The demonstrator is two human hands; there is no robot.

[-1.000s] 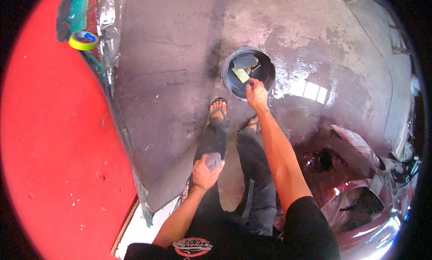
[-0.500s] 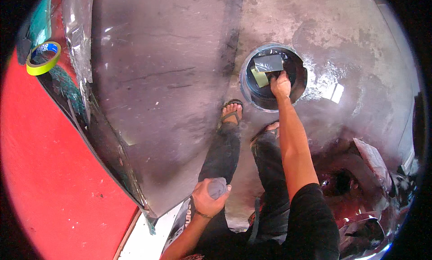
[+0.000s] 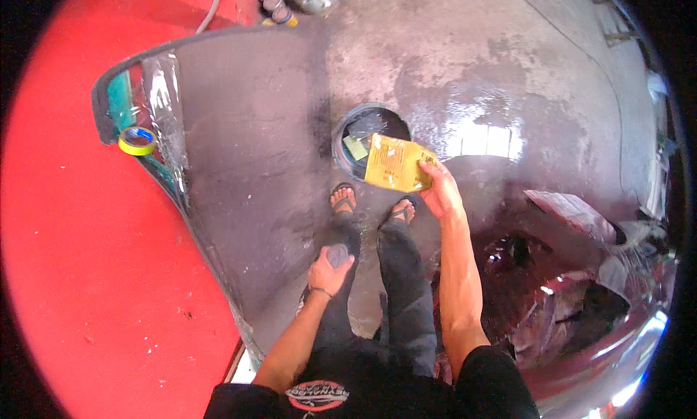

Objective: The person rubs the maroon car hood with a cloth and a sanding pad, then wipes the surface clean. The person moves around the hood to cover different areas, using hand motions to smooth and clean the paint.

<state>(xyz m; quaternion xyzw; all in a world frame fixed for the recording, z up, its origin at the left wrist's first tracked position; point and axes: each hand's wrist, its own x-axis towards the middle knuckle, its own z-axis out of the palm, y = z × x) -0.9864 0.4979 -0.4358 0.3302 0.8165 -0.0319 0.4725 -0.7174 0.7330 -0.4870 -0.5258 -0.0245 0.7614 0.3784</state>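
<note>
My right hand (image 3: 440, 188) pinches a yellow-backed sheet of sandpaper (image 3: 396, 165) by its right edge, with printing facing up. The sheet is raised in front of a round bucket (image 3: 344, 160) on the floor and hides part of it. Inside the bucket, a pale green-yellow piece (image 3: 356, 148) and a dark sheet (image 3: 369, 123) lie in dark liquid. My left hand (image 3: 329, 274) is closed around a grey rounded pad (image 3: 337, 256), held over my left leg; its exact kind I cannot make out.
A roll of yellow-green tape (image 3: 136, 141) rests by the edge of a large red panel (image 3: 94, 259) on the left. Clear plastic film (image 3: 165, 92) hangs beside it. Dark red, glossy car parts (image 3: 559, 296) are at right. Several cans (image 3: 279, 11) stand at the far end. The concrete floor (image 3: 472, 114) has wet patches.
My right hand has come up out of the bucket with the sandpaper, now turned yellow side up. My left hand keeps its grip on the grey pad. The view has shifted, showing more of the far floor.
</note>
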